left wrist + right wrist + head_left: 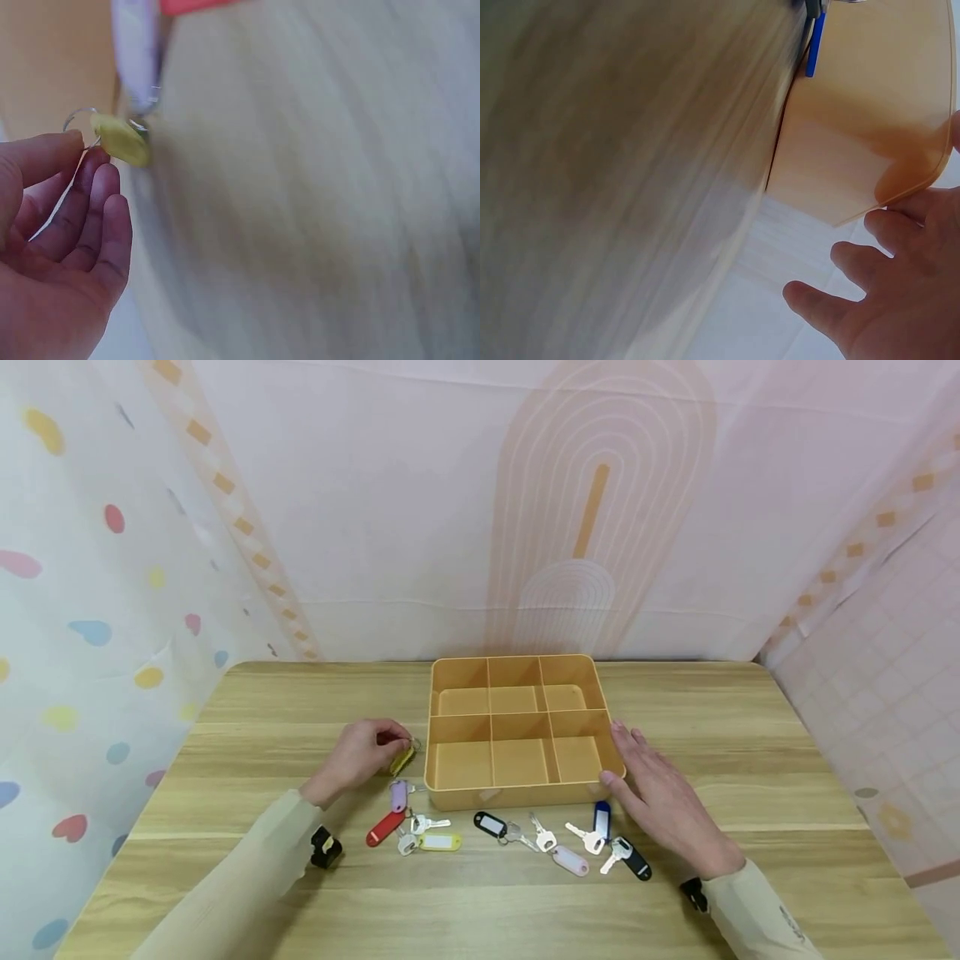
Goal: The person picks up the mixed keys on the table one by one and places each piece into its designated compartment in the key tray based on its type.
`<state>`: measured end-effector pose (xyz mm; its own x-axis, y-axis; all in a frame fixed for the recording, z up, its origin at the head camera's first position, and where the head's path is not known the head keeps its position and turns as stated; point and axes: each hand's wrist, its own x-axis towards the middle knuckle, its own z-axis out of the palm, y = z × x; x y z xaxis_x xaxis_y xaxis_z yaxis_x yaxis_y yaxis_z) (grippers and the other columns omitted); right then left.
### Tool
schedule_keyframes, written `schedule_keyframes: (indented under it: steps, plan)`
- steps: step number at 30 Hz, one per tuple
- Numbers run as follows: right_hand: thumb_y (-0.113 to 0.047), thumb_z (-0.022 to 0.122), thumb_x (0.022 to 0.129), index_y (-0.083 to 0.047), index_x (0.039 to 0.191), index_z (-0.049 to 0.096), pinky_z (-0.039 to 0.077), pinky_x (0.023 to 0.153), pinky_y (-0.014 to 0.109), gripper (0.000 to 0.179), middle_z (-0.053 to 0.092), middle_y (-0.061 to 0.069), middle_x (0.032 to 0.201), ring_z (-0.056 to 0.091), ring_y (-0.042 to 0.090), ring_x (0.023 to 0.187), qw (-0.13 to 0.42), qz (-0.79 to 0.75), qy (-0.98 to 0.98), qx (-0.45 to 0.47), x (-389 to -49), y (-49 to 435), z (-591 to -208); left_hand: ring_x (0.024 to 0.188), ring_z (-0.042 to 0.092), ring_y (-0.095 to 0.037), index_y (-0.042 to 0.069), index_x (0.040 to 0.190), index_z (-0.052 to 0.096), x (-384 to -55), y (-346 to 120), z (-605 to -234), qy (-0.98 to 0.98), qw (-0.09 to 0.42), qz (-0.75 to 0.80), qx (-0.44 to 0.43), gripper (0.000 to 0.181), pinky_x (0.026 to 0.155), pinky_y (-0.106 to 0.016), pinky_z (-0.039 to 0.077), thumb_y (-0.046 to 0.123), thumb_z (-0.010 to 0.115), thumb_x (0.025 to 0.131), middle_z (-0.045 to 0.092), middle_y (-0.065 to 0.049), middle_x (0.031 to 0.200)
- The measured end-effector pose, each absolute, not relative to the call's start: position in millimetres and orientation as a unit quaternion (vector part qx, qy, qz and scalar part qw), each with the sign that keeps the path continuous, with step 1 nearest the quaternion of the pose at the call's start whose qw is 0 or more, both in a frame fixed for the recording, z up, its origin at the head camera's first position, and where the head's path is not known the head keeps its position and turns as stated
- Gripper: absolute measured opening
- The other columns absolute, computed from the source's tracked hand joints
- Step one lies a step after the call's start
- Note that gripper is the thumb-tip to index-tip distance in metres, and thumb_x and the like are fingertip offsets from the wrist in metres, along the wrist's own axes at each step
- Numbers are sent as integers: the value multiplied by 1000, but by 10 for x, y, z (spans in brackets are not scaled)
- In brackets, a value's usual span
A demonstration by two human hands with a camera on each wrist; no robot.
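Observation:
Beside the left wall of an orange box [525, 796], my left hand [366, 750] pinches a key ring with a yellow key tag [402, 761] between thumb and fingertips. In the left wrist view the metal ring shows at the fingertips, and the yellow tag [124, 140] hangs off it; its key is mostly hidden by the fingers. At the box's right front corner, my right hand [667, 802] rests against the side with its fingers straight. The right wrist view shows its fingers [855, 262] spread along the box wall [832, 165].
Just below the left hand lie keys with a lilac tag [399, 796], a red tag [386, 829] and another yellow tag [439, 842]. Before the box are keys with black [490, 824], pink [570, 861] and blue [602, 821] tags. Dividers split the box into several compartments.

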<state>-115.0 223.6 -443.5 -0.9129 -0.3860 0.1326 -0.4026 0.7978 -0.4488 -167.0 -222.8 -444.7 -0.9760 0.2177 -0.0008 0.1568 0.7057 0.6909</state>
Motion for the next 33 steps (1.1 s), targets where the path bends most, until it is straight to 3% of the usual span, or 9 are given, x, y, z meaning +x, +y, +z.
schedule_keyframes:
  steps: [12, 19, 26, 33]
  plan:
    - [-42, 46, 110, -3, 164, 21, 27, 119, 62, 71, 24, 18, 168, 25, 44, 153, 31, 239, -947, 214, -1170, 2228, -4462, 82, 68, -17, 3, 101, 77, -1422, -2275, -4119, 909, -58, 399, 108, 8, 71, -22, 56, 4, 72, 96, 76, -7, 96]
    - [-43, 46, 110, -5, 165, 20, 26, 120, 61, 71, 24, 17, 169, 25, 43, 153, 30, 240, -947, 212, -1151, 2222, -4462, 87, 74, -21, 8, 102, 78, -1234, -2153, -3913, 903, -105, 403, 107, 8, 70, -22, 58, 6, 73, 95, 78, -2, 94]
    - [-41, 47, 110, -6, 165, 20, 26, 119, 64, 70, 25, 18, 168, 21, 41, 155, 32, 239, -947, 212, -1151, 2224, -4443, 85, 73, -17, 9, 101, 78, -1141, -1903, -3745, 890, -117, 415, 149, 10, 75, -28, 60, 4, 74, 94, 77, 1, 93]
    - [-41, 47, 111, -6, 165, 20, 26, 119, 64, 70, 24, 17, 169, 20, 41, 155, 29, 238, -948, 212, -1125, 2239, -4417, 83, 70, -10, 11, 99, 78, -1103, -1654, -3770, 880, -82, 433, 179, 8, 77, -32, 61, 5, 74, 94, 77, 4, 94]
